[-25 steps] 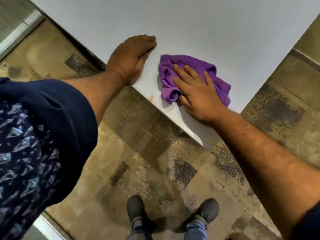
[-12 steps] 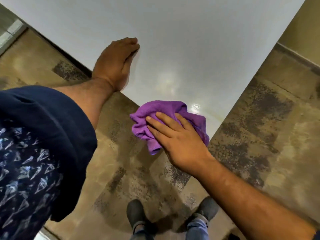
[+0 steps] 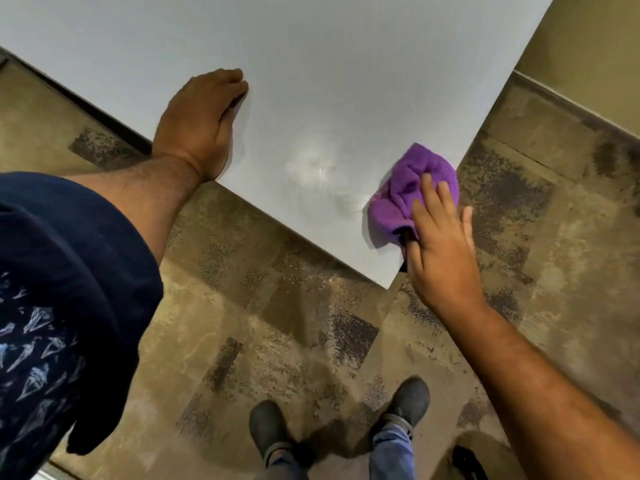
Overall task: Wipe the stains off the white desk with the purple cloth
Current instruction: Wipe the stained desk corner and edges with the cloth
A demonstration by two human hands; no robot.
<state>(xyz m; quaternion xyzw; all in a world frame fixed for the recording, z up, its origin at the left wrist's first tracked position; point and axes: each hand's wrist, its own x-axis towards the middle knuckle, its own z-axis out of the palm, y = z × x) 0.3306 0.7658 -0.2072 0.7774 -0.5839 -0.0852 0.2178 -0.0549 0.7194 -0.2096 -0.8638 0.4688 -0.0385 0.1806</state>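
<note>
The white desk fills the far part of the view, with one corner pointing toward the person near the middle right. The purple cloth lies bunched on the desk close to that corner, right at the desk's right edge. The right hand lies flat over the near right part of the cloth, fingers stretched out and spread, pressing the cloth down onto the surface rather than curling around it. Part of the palm hangs past the desk's right edge, over the floor.

The left hand rests palm down on the desk near its left edge, well apart from the cloth, fingers straight and held together, gripping nothing. Its wrist crosses the desk edge.

Between the two hands, a pale, shiny wet smear shows on the desk, with thin streaks running toward the cloth.

A dark blue sleeve with a light pattern covers the left upper arm at the near left. Below the desk lies a mottled brown floor, and two dark shoes with blue jeans cuffs show at the near edge. A tan wall rises at the far right.
</note>
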